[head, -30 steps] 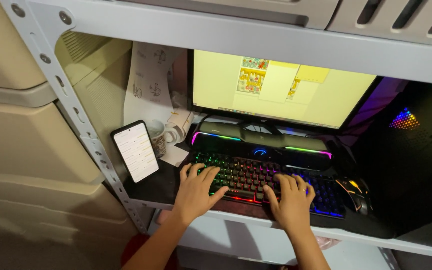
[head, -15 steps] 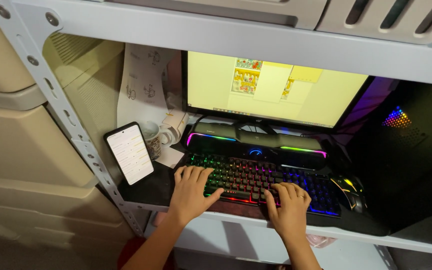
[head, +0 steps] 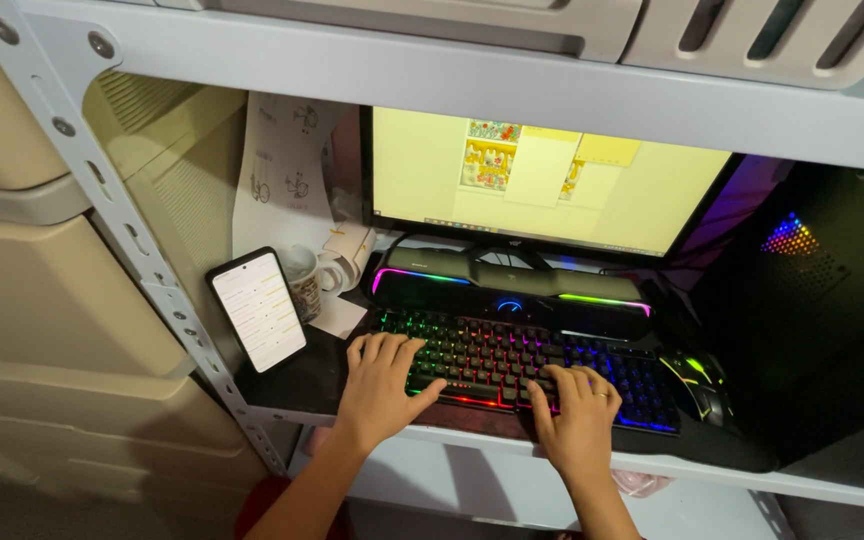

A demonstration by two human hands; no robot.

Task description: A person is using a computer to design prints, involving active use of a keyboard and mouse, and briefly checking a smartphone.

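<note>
Both hands lie flat on the keyboard [head: 527, 365], which sits on the shelf [head: 722, 465] near its front edge; the left hand [head: 380, 385] covers the left end, fingers spread and gripping nothing, thumb stretched right along the near row; the right hand [head: 577, 415] rests right of centre, fingers curled onto the keys, holding nothing; a phone [head: 258, 310] leans at the far left beside a mug [head: 302, 280]; a speaker bar [head: 512, 290] lies just behind the keyboard under the monitor [head: 542, 180]; a mouse [head: 697, 385] sits to the right.
</note>
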